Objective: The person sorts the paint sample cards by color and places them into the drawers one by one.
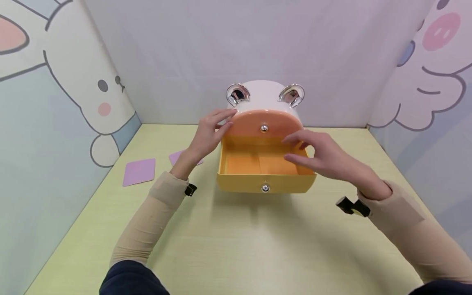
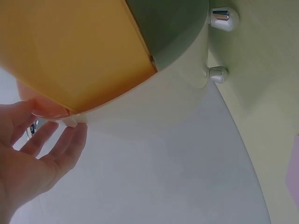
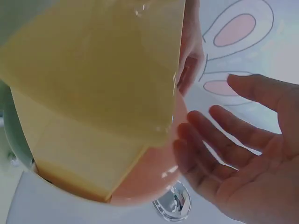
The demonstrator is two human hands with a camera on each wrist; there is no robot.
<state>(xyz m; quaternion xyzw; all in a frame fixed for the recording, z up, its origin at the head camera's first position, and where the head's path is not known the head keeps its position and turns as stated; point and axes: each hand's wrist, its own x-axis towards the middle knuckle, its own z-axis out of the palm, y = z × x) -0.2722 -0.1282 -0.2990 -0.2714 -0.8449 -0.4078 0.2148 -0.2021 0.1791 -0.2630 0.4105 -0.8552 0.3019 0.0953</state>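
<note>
A small white drawer cabinet (image 1: 263, 88) with two shiny silver ears stands at the back of the table. Its peach upper drawer (image 1: 247, 123) is closed, while the yellow drawer (image 1: 239, 183) below is pulled out, each with a silver knob. My left hand (image 1: 207, 133) rests its fingertips on the cabinet's upper left edge, fingers loosely extended; the left wrist view shows them along the white rim. My right hand (image 1: 318, 153) hovers over the yellow drawer's right side, thumb and fingers apart, holding nothing. In the right wrist view its relaxed fingers are beside the drawer.
Two purple square cards lie on the table to the left: one whole card (image 1: 139, 172) and another card (image 1: 175, 157) partly behind my left wrist. A white back wall (image 1: 177, 73) and side panels with cartoon animals enclose the table. Silver feet (image 2: 218, 74) support the cabinet.
</note>
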